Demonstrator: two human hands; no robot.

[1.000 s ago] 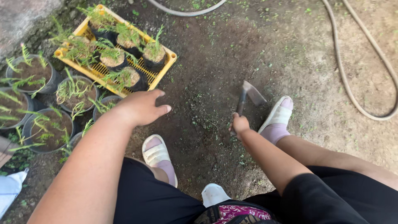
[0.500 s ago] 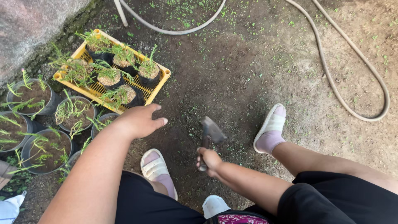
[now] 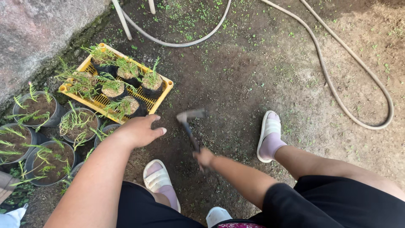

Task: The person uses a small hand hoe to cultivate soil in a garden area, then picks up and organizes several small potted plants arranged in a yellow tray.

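Soft daylight, motion-blurred hoe (image 3: 190, 126)

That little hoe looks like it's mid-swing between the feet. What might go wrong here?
Three risks stand out. The hoe, gripped by the right hand, is blurred with motion near the left sandal, so a stray stroke might hit the toes. The open left hand hovers close beside the blade. The yellow crate of potted seedlings sits near enough to be clipped.
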